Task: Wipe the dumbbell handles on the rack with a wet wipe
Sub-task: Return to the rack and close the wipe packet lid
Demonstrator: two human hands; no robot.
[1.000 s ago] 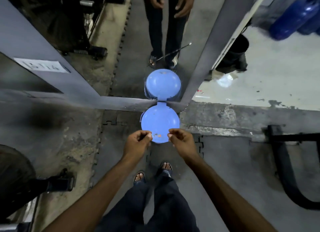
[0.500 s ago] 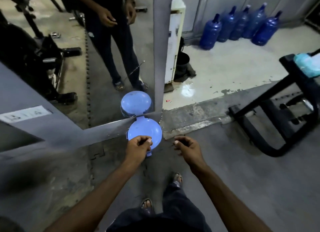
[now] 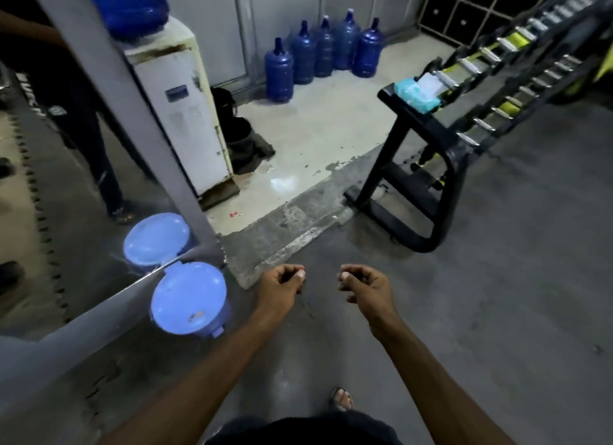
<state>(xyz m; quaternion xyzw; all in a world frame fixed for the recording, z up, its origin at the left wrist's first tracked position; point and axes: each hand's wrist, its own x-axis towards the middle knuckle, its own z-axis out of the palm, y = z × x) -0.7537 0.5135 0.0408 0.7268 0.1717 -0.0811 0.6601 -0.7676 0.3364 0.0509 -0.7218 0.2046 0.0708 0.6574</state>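
Observation:
A black dumbbell rack (image 3: 444, 179) stands at the upper right, its rows of dumbbells with silver handles (image 3: 496, 54) running away toward the corner. A teal pack of wet wipes (image 3: 418, 92) lies on the near end of the rack's top shelf. My left hand (image 3: 280, 287) and my right hand (image 3: 365, 288) are held out side by side over the grey floor, fingers curled, with nothing in either. Both are well short of the rack.
A blue lidded bin (image 3: 189, 298) sits on the floor left of my left hand, against a wall mirror (image 3: 66, 186) that reflects it and a standing person. A white water dispenser (image 3: 185, 113) and several blue water bottles (image 3: 325, 51) stand behind.
My left hand has let go of the blue bin's lid and both hands have drawn away from it. My view has swung right, bringing the dumbbell rack and wipes pack into sight.

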